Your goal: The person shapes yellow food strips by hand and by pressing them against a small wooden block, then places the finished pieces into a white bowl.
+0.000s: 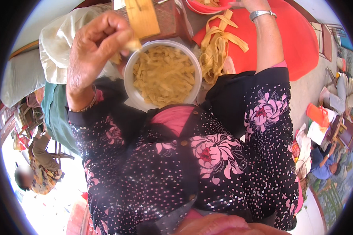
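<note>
Strips point(164, 76) | bowl point(130, 74) nearly full | left hand point(96, 43) pinching pieces at 10 o'clock | right hand point(249, 4) at 1 o'clock, grip can't tell | uncut ribbons point(217, 47) left on red board point(298, 43)

Bright daylight falls over an outdoor spot with pale concrete ground point(313, 84) at the right. A large red table point(302, 43) fills the upper right. At the left edge stand metal-framed chairs point(29, 117) and a pale sack point(21, 76), with a seated person point(43, 172) lower down. At the right edge more people point(325, 164) sit by wooden furniture point(343, 135), near an orange bag point(317, 114)
</note>
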A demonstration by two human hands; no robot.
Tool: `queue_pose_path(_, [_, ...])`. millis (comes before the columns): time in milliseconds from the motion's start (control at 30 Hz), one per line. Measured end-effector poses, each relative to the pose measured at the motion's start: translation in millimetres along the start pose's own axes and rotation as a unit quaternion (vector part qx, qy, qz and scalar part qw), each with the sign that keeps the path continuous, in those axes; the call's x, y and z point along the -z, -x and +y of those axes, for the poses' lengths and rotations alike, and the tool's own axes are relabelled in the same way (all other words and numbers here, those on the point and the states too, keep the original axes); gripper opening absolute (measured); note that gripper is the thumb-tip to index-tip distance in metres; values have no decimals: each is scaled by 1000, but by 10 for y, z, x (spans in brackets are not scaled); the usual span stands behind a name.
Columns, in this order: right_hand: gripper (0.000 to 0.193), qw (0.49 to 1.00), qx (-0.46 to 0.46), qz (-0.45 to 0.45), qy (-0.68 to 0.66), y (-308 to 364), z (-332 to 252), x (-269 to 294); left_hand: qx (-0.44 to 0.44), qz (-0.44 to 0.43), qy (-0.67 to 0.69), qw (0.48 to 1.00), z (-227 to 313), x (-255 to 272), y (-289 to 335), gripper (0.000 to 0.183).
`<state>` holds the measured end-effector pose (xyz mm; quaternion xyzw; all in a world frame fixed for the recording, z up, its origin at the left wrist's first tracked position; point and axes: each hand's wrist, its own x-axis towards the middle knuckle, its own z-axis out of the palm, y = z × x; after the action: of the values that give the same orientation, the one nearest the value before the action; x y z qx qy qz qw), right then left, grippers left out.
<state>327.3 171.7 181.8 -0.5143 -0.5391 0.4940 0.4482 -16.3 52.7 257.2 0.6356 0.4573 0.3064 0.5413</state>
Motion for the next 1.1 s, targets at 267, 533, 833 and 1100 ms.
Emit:
queue_pose_path(267, [12,933,-177,56,307,146,313,392,93,-170,72,978,160,-94,143,26])
queue_pose_path(533, [16,870,-384,49,305,343,1232,715,44,-241,88,966,189,-128,129,18])
queue_pose_path(833, [13,813,-479,47,327,714,1770,925,13,-290,40,956,201,-132,116,28])
queue_pose_path(1100, [16,905,-342,118,224,821,1805,528,-70,-311,18,948,274,-168,231,40])
